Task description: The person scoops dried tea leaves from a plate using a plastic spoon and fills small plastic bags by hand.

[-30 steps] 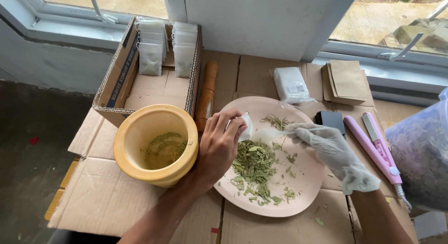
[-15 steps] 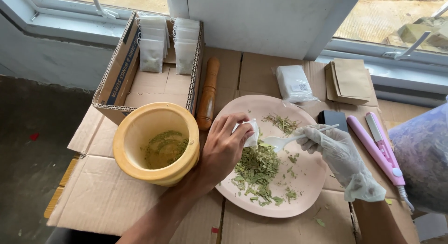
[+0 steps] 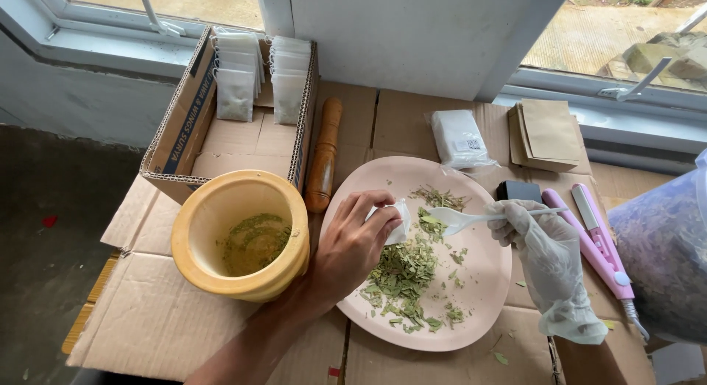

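Note:
My left hand [image 3: 353, 245], bare, pinches a small white pouch [image 3: 395, 221] held open over a pale pink plate [image 3: 486, 282]. My right hand [image 3: 541, 241] wears a thin clear glove and grips a white plastic spoon [image 3: 460, 218]. The spoon's bowl carries a few green leaf bits and sits right at the pouch's mouth. A heap of dried green leaves [image 3: 401, 278] lies on the plate below both hands.
A yellow mortar [image 3: 239, 234] with green powder stands left of the plate, a wooden pestle [image 3: 325, 156] behind it. A cardboard box [image 3: 184, 127] holds rows of white pouches. Brown envelopes [image 3: 546, 131], a wrapped white pack [image 3: 458, 137], a pink sealer [image 3: 600, 241] and a large bag [image 3: 663, 245] lie right.
My right hand has scooped leaves and brought the spoon left to the pouch's mouth. My left hand has lifted the pouch slightly and holds it open.

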